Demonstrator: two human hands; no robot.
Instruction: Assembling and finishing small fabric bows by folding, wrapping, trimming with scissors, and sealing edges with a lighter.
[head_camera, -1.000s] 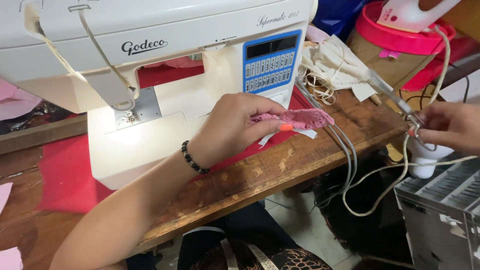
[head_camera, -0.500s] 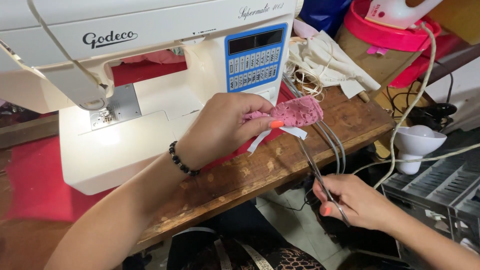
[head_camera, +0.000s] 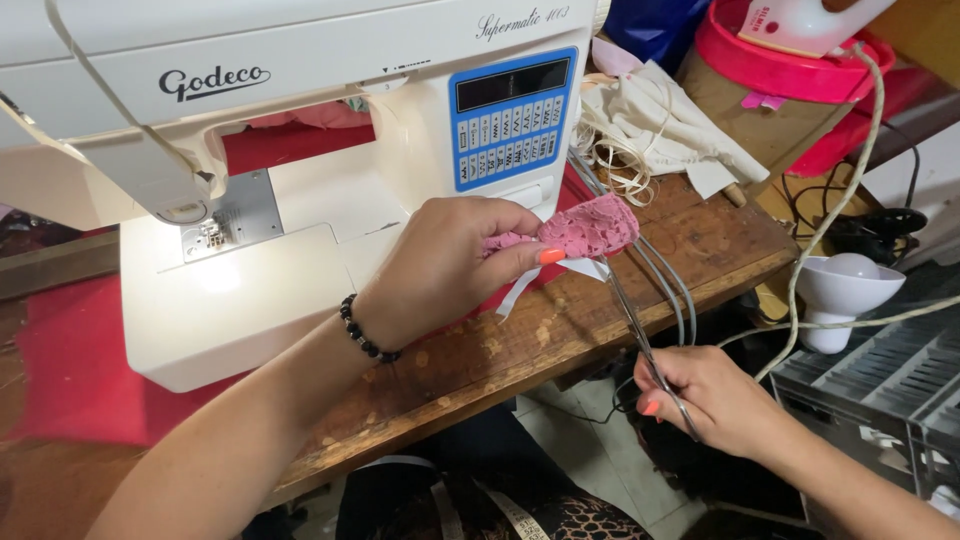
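My left hand (head_camera: 450, 262) is closed on a small pink lace piece (head_camera: 588, 226), thumb on top, just in front of the white sewing machine (head_camera: 300, 250). A white ribbon tail (head_camera: 583, 268) hangs from the lace. Lower right, beyond the table edge, my right hand (head_camera: 712, 400) grips the bottom end of a long thin metal tool (head_camera: 628, 318). The tool slants up to the lace piece, and its tip meets the lace's underside beside the ribbon. A black bead bracelet (head_camera: 362, 332) circles my left wrist.
The machine stands on a worn wooden table (head_camera: 520, 350) with red fabric (head_camera: 70, 370) at the left. Grey cables (head_camera: 672, 290) run over the table edge. Cream cloth (head_camera: 665, 125), a pink tub (head_camera: 800, 75), a white funnel-shaped object (head_camera: 840, 285) and a grey ribbed box (head_camera: 880, 385) crowd the right.
My right hand came from the far right by the white funnel-shaped object down below the table edge, holding the metal tool, whose tip now reaches the lace. The left hand has kept its grip.
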